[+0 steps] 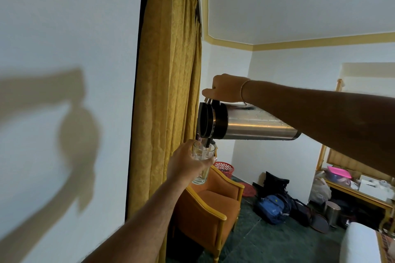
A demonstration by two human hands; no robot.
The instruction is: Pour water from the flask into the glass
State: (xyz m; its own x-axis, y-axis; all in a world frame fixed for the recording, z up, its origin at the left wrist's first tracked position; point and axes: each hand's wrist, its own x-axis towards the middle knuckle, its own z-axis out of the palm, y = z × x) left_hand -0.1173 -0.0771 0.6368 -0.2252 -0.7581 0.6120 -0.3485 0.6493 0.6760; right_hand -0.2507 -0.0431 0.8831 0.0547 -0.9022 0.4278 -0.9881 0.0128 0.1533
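A steel flask (256, 124) with a black lid lies tipped almost level in mid-air, its spout pointing down to the left. My right hand (224, 89) grips its handle from above. Just under the spout is a clear faceted glass (202, 163), held upright by my left hand (188, 163), whose fingers wrap its left side. The black spout tip reaches into the rim of the glass. A little water shows in the upper part of the glass.
A yellow curtain (168, 92) hangs right behind the hands, with a white wall to the left. Below stand an orange armchair (213, 205), a red basket (224, 167), bags (275, 205) on the green carpet, and a cluttered desk (359, 188) at right.
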